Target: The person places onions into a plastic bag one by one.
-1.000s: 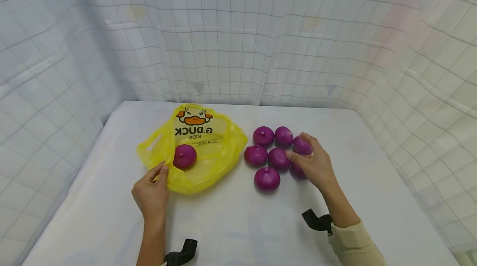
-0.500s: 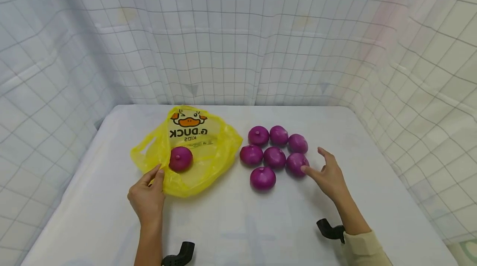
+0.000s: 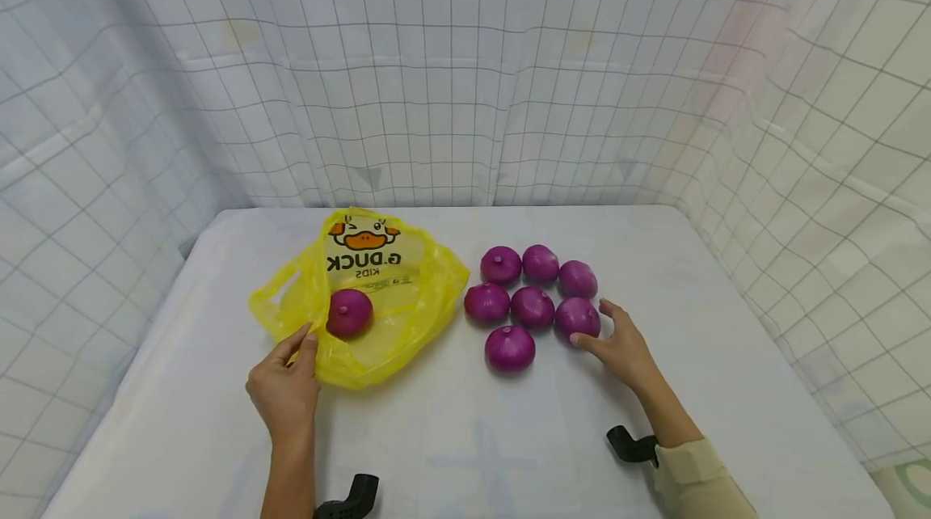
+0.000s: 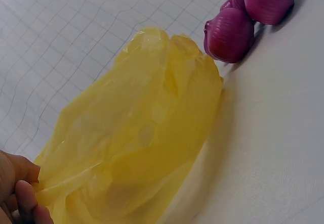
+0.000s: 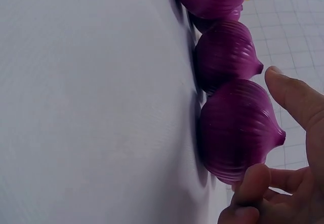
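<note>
My left hand (image 3: 285,388) pinches the near left edge of a yellow plastic bag (image 3: 393,333) printed with a duck face. Inside the bag's mouth lies one purple onion (image 3: 351,313). The left wrist view shows the fingers (image 4: 23,171) gripping the thin plastic. On the right, my right hand (image 3: 621,349) is spread around the nearest right onion (image 3: 578,317) of a group. In the right wrist view its thumb (image 5: 293,95) stands off that onion (image 5: 238,130), while the other fingers (image 5: 253,183) lie at the onion's lower side; contact is hard to tell.
Several more purple onions (image 3: 532,307) sit close together left of and behind my right hand, one (image 3: 510,348) nearer the front. The white-covered table (image 3: 473,438) is enclosed by grid-patterned curtains (image 3: 451,82). A black wrist camera (image 3: 631,445) sits on the right forearm.
My right hand has drawn back from the rear of the onion group, then come in around the nearest right onion. The left hand keeps its hold on the bag. The head view has shifted slightly.
</note>
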`<move>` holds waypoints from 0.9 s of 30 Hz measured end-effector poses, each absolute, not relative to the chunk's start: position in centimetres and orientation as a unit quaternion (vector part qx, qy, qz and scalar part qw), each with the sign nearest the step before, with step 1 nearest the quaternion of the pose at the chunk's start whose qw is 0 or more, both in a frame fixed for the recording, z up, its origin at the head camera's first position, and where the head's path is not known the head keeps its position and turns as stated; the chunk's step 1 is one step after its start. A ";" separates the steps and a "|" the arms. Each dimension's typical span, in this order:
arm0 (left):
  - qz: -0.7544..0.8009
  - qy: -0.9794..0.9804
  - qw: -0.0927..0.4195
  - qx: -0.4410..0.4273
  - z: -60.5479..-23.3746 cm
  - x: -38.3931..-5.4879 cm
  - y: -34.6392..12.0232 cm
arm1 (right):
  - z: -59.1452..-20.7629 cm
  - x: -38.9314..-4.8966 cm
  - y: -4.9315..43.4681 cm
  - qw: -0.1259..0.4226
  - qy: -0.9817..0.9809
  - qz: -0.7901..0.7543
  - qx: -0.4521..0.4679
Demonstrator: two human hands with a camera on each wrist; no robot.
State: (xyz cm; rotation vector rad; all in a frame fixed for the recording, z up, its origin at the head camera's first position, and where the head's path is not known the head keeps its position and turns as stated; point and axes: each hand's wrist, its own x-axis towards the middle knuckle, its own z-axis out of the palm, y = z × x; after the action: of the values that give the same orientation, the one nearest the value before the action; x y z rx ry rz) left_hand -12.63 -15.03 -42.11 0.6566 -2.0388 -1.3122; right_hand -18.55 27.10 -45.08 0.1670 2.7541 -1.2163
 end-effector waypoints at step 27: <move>-0.518 -0.762 0.295 0.252 -42.2 -12.1 -15.8 | -44.4 -18.2 26.2 0.085 0.911 -0.398 0.066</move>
State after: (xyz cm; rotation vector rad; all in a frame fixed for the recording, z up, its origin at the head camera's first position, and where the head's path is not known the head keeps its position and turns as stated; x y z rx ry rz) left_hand -12.12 -15.84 -42.20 0.6715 -2.0290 -1.3789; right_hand -18.16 26.21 -44.41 0.1979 2.7166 -1.1885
